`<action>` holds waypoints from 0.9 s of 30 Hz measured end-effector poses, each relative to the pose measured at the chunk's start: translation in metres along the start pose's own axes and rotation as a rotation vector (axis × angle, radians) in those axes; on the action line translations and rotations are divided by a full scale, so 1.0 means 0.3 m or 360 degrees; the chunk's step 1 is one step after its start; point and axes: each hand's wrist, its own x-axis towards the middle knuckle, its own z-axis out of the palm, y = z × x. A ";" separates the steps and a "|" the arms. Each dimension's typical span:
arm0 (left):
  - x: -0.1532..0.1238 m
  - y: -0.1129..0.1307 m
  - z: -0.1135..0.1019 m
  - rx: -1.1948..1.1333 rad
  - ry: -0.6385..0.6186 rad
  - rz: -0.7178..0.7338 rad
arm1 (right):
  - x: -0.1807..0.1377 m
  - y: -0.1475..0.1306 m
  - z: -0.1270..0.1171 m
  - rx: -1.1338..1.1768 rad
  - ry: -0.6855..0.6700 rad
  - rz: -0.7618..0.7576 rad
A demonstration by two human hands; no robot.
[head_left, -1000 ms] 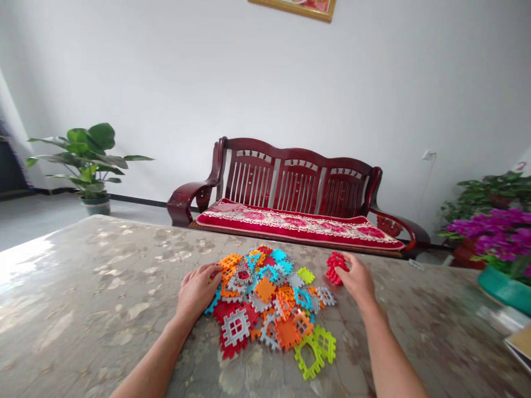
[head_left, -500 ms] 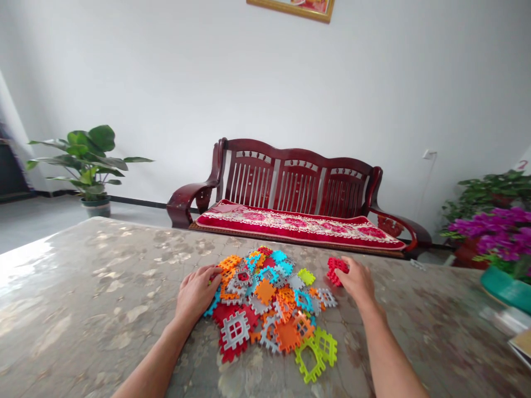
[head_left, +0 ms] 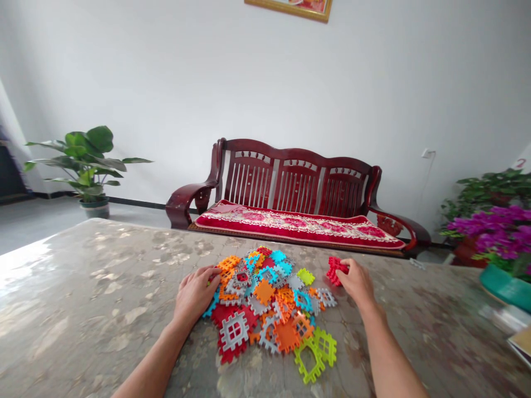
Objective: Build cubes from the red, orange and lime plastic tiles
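Observation:
A heap of interlocking plastic building pieces (head_left: pixel 264 291) in orange, blue, grey, red and green lies on the table before me. My left hand (head_left: pixel 198 291) rests at the heap's left edge, its fingers laid over the nearest pieces and the thumb apart from them. To the right of the heap, my right hand (head_left: pixel 357 281) pinches a red notched piece (head_left: pixel 334 271) between thumb and fingers; it looks like a small stack or joined block. Two green pieces (head_left: pixel 310 359) lie at the near right of the heap. A grey window-shaped piece (head_left: pixel 234 330) sits at the near left.
The table (head_left: pixel 103 298) has a shiny patterned cover. Behind it stands a dark red wooden bench (head_left: pixel 296 185) with a red cushion (head_left: pixel 290 221). Purple flowers in a teal pot (head_left: pixel 504 287) are at the right edge. A potted plant (head_left: pixel 93 160) stands at the far left.
The red piece in my right hand is tilted slightly differently. My left hand and the heap look the same; the view has shifted a touch.

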 end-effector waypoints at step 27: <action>0.002 -0.001 0.001 0.0004 0.0024 0.0007 | -0.024 0.023 0.009 0.0131 0.0140 0.0362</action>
